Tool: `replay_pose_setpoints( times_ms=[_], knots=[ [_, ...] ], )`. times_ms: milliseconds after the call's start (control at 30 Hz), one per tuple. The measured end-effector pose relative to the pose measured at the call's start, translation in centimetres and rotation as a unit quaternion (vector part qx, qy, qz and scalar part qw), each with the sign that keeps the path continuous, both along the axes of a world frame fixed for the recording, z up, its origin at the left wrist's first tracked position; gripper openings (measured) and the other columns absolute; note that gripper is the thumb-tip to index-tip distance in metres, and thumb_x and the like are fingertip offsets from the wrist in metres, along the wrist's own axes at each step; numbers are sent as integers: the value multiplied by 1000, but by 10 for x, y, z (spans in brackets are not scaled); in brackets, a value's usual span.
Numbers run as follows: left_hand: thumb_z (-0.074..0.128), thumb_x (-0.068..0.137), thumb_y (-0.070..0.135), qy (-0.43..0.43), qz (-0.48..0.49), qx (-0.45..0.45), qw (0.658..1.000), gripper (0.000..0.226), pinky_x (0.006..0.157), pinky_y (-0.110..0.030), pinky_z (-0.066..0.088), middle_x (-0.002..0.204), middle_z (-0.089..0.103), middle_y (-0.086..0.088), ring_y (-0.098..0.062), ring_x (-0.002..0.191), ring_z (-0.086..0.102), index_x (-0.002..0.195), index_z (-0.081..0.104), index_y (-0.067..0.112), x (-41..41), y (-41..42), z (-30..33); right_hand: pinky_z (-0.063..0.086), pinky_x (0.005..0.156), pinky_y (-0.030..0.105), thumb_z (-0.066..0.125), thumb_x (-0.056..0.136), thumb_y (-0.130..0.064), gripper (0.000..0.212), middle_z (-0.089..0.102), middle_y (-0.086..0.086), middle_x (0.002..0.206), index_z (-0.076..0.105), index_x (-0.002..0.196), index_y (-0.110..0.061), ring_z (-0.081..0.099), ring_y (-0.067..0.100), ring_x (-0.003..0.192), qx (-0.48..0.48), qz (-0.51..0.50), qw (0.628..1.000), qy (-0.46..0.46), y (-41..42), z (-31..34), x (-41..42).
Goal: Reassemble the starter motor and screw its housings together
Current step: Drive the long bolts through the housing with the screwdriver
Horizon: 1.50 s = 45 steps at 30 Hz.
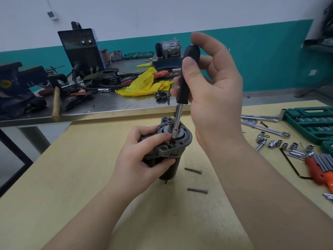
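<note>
The starter motor [178,141] stands upright on the wooden table, its grey aluminium housing on top and dark body below. My left hand [138,156] grips its left side, thumb and fingers curled round the housing. My right hand [212,91] holds the black handle of a nut driver [187,76] between thumb and fingers. The driver's steel shaft runs down to a socket seated on a bolt at the top of the housing. Two loose long bolts, one [193,170] nearer the motor and another [197,190] below it, lie on the table to the right.
Sockets [284,144], wrenches [266,129], an orange hex key set [320,168] and a green socket case [310,121] lie at the right. Behind is a metal bench [108,107] with a welder [81,49], yellow cloth [144,83], hammer [56,103] and a compressor [168,47].
</note>
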<state>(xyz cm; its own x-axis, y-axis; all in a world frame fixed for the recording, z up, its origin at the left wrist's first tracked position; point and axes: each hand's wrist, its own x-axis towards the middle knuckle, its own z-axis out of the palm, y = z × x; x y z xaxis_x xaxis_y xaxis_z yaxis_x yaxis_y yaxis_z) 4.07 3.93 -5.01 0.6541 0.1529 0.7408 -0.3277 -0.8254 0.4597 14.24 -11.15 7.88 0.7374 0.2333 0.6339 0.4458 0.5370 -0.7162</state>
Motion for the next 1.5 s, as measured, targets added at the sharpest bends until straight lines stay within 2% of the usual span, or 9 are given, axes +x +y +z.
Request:
replay_pose_setpoints(
  times_ms=[200,333,567,767,900,1033,1167,1300,1500],
  knots=[
    [86,78,39,8,7,-4,1000,56,112,-19,44,138,51,16,-15,142,52,131,69,41,-1,-1,0,63,77,64,57,110,-13,22,72,-4,97,68,127,-20,73,41,93,18,23,999,18,-1,-1,0],
    [85,78,39,9,8,-3,1000,56,112,-18,44,138,51,17,-14,142,52,132,68,40,-1,-2,1,67,79,52,53,111,-12,25,76,10,112,66,130,-22,78,32,94,6,17,1000,22,-1,-1,0],
    [85,78,39,8,9,-2,1000,55,112,-18,43,138,50,18,-13,142,52,131,67,41,-1,-3,2,62,66,58,73,101,-14,30,68,1,97,65,128,-27,64,24,74,4,-26,1000,-9,2,-2,1],
    [86,78,39,8,6,-1,1000,56,113,-19,44,138,50,19,-15,143,52,131,69,44,-1,-1,1,65,84,59,53,111,-13,28,73,13,117,69,134,-19,74,38,102,25,33,998,50,-1,-2,2],
    [86,78,39,7,2,1,1000,62,112,-19,44,138,50,20,-18,143,52,133,63,57,-1,-1,1,66,81,54,63,107,-11,24,77,5,113,68,126,-24,77,33,93,0,15,1000,15,-3,2,1],
    [86,78,38,7,5,1,1000,59,112,-19,44,138,50,18,-18,141,53,132,67,52,-1,-1,2,63,73,58,77,98,-13,24,71,-6,99,67,115,-28,70,38,83,-1,-37,999,-12,-2,3,2],
    [85,78,39,7,12,1,1000,56,112,-19,44,137,51,17,-17,141,54,131,68,42,-2,-3,2,62,88,62,65,104,-16,19,74,-1,106,69,119,-27,73,34,103,13,-1,1000,14,-2,0,3],
    [85,78,40,7,9,-3,1000,56,112,-20,44,137,51,17,-17,141,53,131,68,42,-2,-3,2,67,79,51,62,104,-5,30,76,7,113,64,127,-24,78,30,95,2,9,1000,11,-2,0,1],
    [85,79,39,5,9,2,1000,55,112,-20,45,138,51,17,-16,142,53,131,68,42,-1,-2,2,64,72,59,73,99,-7,29,74,1,102,67,117,-28,72,41,89,6,-28,1000,9,-1,0,2]
  ],
)
